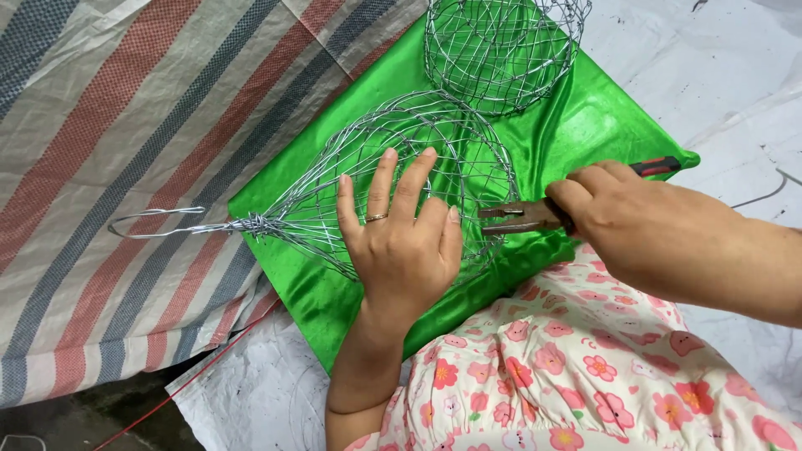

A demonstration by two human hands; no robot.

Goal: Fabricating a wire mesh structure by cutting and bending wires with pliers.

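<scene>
A silver wire mesh basket (393, 142) lies on its side on a shiny green cloth (585, 117), its twisted wire handle (167, 221) sticking out to the left. My left hand (401, 225) rests flat on the basket's mesh with fingers spread and a ring on one finger. My right hand (618, 213) grips red-and-black handled pliers (522, 217). The plier jaws point left and touch the basket's rim near my left little finger.
A second round wire basket (501, 50) stands at the top of the green cloth. A striped red, grey and white tarp (109, 125) covers the left side. White sheeting (718, 75) lies on the right. My floral-print clothing (585, 367) fills the lower right.
</scene>
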